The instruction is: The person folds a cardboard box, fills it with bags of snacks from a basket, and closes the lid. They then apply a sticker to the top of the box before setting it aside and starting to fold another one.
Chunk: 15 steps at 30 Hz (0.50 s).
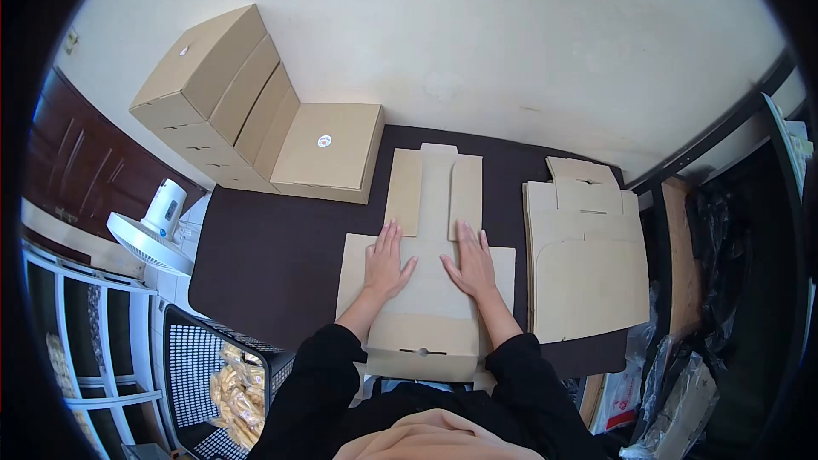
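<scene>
An unfolded brown cardboard box blank [426, 290] lies on the dark table in front of me. Its long left flap [405, 192] and right flap [467, 192] are folded inward over the far panel. My left hand [388, 262] rests on the blank, fingers stretched out, fingertips at the near end of the left flap. On the other side, my right hand [471, 262] lies flat with its fingertips on the near end of the right flap. Both palms face down and neither hand grips anything. The near panel [422, 364], which has a slot, hangs at the table edge.
Several closed boxes [204, 77] are stacked at the back left, beside one box with a round sticker [332, 149]. Flat blanks [588, 264] are piled at right. A black basket [192, 375] holds wrapped goods. A white fan [158, 230] stands left of the table [264, 247].
</scene>
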Tool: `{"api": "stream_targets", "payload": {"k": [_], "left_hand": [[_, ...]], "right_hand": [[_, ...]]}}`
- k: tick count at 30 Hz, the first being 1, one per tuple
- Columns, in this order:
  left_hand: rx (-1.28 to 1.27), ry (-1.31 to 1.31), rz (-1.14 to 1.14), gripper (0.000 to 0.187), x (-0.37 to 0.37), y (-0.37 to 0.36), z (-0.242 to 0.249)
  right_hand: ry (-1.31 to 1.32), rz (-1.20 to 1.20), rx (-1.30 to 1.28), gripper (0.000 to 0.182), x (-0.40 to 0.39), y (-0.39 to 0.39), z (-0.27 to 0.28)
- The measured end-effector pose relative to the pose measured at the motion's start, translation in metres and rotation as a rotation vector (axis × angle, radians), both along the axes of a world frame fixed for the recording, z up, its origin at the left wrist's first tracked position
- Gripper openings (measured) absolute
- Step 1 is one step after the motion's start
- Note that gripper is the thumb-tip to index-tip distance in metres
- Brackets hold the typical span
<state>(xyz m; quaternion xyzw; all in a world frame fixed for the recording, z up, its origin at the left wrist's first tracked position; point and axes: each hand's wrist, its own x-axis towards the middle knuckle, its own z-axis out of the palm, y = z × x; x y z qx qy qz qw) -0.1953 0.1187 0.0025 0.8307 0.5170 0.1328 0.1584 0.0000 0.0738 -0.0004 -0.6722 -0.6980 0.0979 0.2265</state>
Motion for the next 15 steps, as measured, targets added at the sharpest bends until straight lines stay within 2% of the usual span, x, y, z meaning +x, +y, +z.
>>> {"api": "stream_targets", "payload": {"k": [3,5,7,8,10,12,14,15], "left_hand": [[0.059,0.078,-0.04,0.068,-0.003,0.004,-0.004],[0.19,0.142,-0.071,0.068,0.001,0.009,-0.006],[0.089,0.153,-0.074,0.069,0.008,0.019,0.01],[-0.01,0.165,-0.078,0.07,0.012,0.025,0.018],[-0.031,0.238,-0.074,0.071,0.023,0.033,0.024],[-0.055,0.306,-0.072,0.072,0.026,0.036,0.019],[0.107,0.286,-0.089,0.075,0.028,0.04,0.0],[0.109,0.287,-0.093,0.075,0.027,0.043,-0.002]], "right_hand": [[-0.07,0.059,0.006,0.067,0.001,0.004,-0.003],[-0.009,0.053,0.001,0.064,0.004,0.01,0.002],[0.104,0.058,-0.282,0.066,0.009,0.025,0.013],[0.106,0.058,-0.282,0.066,0.007,0.029,0.011],[-0.057,-0.06,-0.138,0.071,-0.001,0.038,0.003],[-0.105,-0.081,-0.102,0.073,-0.004,0.043,-0.005],[-0.159,-0.106,-0.065,0.075,-0.002,0.043,-0.011],[-0.142,-0.112,-0.07,0.075,-0.004,0.044,-0.012]]}}
